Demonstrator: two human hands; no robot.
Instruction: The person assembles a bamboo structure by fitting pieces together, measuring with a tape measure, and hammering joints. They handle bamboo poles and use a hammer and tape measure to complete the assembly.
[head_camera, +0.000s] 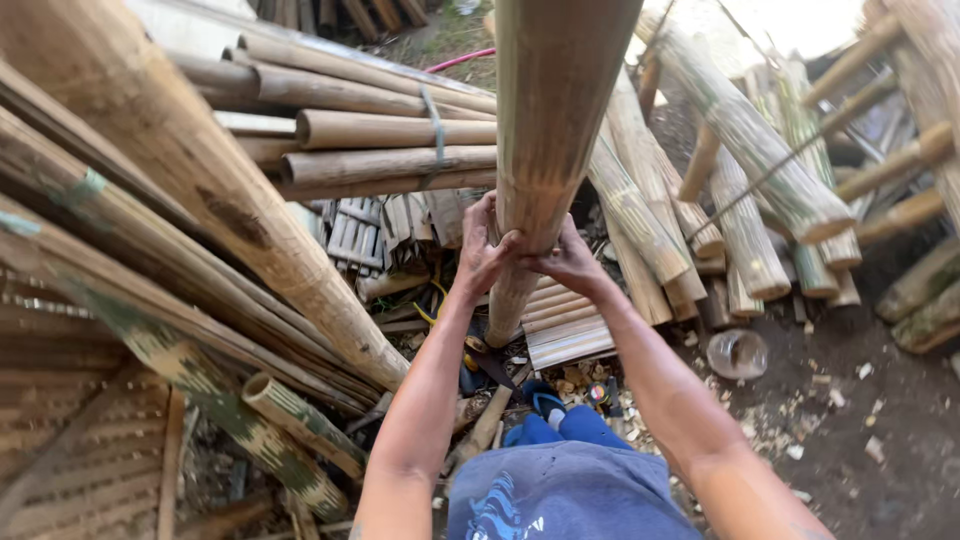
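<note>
A thick bamboo pole (548, 120) stands nearly upright in front of me, its lower end near the ground by my feet. My left hand (481, 248) wraps around its left side. My right hand (568, 258) wraps around its right side at the same height. Both hands grip the pole tightly, thumbs nearly meeting. Below, my blue shorts (565, 490) and blue sandals (545, 405) show.
Long bamboo poles (200, 200) lean at the left. A tied bundle (390, 150) lies behind. Green-mottled cut bamboo (750, 200) is stacked at the right. Split bamboo slats (565, 330), tools and chips litter the dirt ground. A round lid (737, 353) lies at the right.
</note>
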